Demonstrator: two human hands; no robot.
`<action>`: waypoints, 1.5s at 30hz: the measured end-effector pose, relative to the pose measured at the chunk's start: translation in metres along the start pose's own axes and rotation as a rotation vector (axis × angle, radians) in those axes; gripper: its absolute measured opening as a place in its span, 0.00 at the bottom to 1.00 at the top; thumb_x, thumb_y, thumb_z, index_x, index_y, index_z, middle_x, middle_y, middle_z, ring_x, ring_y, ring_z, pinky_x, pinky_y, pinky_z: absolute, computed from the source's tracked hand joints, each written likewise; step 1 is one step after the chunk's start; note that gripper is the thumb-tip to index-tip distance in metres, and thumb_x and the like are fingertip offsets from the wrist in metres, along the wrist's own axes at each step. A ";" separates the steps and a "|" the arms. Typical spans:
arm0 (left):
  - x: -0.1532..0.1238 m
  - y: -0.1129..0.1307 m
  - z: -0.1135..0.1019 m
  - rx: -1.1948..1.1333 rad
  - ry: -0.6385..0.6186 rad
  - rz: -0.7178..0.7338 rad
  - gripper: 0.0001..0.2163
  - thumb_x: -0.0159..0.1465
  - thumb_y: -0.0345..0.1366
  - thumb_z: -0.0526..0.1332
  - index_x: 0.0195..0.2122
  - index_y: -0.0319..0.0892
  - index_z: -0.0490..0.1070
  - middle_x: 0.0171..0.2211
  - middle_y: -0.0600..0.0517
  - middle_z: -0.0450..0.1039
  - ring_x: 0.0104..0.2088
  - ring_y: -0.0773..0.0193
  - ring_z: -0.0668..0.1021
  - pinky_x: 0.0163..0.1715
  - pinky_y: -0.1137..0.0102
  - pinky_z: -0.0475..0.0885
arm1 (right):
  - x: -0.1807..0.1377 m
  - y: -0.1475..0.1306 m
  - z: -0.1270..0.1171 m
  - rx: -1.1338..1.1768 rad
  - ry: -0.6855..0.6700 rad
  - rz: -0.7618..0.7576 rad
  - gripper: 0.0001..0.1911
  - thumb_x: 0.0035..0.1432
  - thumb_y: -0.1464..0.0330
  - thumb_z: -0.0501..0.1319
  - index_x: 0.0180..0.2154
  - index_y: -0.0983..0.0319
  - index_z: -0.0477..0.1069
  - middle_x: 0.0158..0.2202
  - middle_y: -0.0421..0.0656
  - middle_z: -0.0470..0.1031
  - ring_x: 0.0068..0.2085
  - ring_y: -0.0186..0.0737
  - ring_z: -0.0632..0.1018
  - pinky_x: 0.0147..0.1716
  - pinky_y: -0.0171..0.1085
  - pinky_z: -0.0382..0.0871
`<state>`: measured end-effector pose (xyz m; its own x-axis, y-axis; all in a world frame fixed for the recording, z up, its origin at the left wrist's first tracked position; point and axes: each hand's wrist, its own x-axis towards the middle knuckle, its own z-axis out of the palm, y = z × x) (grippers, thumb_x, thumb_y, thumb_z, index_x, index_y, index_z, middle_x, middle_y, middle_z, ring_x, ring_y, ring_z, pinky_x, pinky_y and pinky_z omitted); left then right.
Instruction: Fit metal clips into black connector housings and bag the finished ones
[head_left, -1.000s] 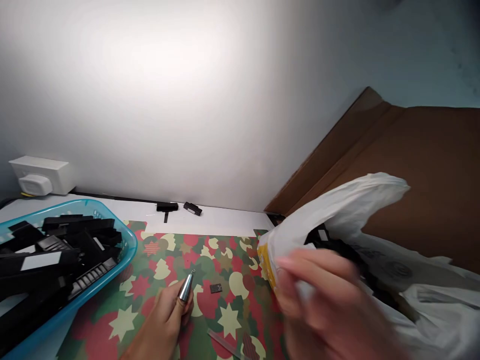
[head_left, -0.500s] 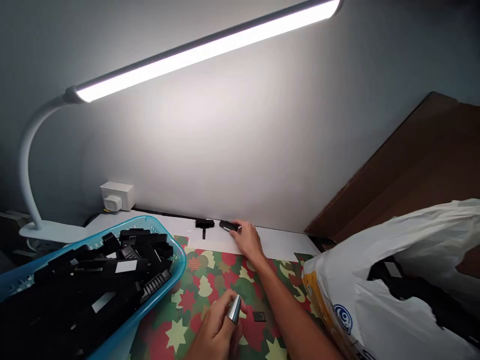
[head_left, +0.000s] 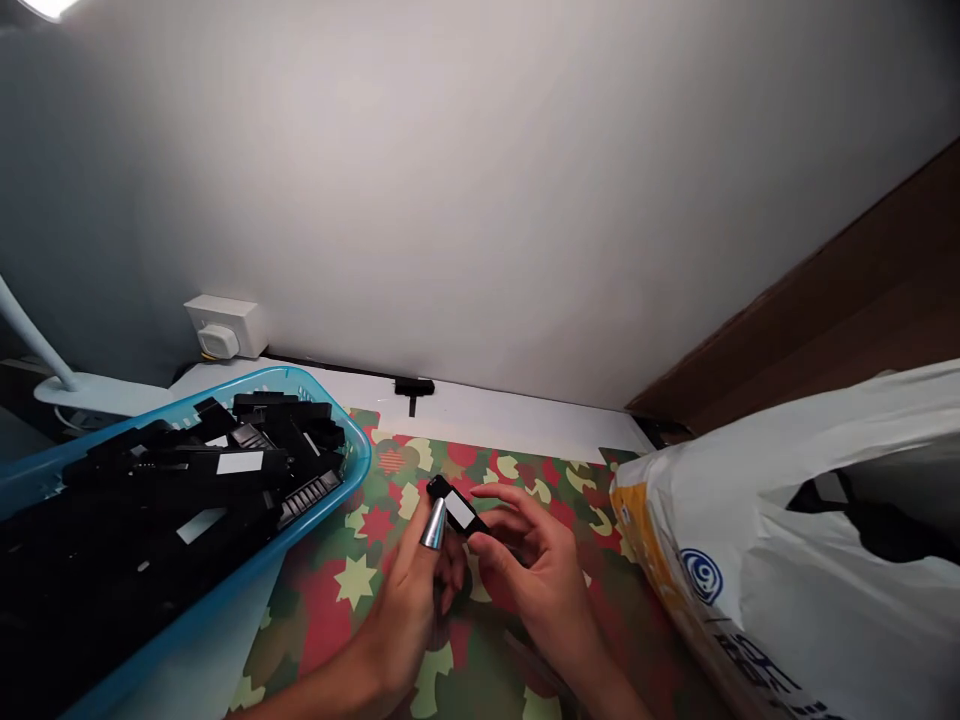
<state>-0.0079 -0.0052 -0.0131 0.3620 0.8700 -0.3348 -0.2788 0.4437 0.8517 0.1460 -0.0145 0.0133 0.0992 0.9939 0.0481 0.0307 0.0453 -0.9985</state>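
In front of me is a small black plastic piece [head_left: 459, 511] with a white label, held slanting over the patterned mat. My left hand [head_left: 409, 605] is closed on its upper left end. A shiny metal cone [head_left: 434, 527] sits on that hand's thumb, its narrow tip against the piece. The lower right end is between the thumb and fingers of my right hand [head_left: 544, 575]; the other right fingers are curled and loosely apart. Where the left fingers go beneath the piece is hidden.
A blue basket [head_left: 358, 465] heaped with black plastic parts stands left. Another black part [head_left: 414, 387] lies by the wall on the white tabletop [head_left: 510, 425]. A white plastic bag [head_left: 675, 510] with black parts is at right. The patterned mat [head_left: 360, 580] covers the middle.
My right hand has brought the black piece from the wall back to my left hand, which now grips it too. The view has tilted down, leaving most of the lamp out.
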 end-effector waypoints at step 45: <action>-0.002 0.030 0.011 0.421 -0.433 0.039 0.13 0.73 0.46 0.56 0.37 0.43 0.70 0.27 0.56 0.64 0.28 0.65 0.64 0.29 0.70 0.60 | 0.000 0.005 -0.018 0.220 0.416 -0.095 0.25 0.65 0.48 0.68 0.27 0.61 0.77 0.17 0.35 0.64 0.18 0.31 0.64 0.17 0.32 0.58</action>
<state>-0.0072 0.0040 0.0175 0.7127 0.6778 -0.1806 0.0451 0.2127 0.9761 0.1643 -0.0164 0.0086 0.4970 0.8619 0.1006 -0.1480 0.1985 -0.9689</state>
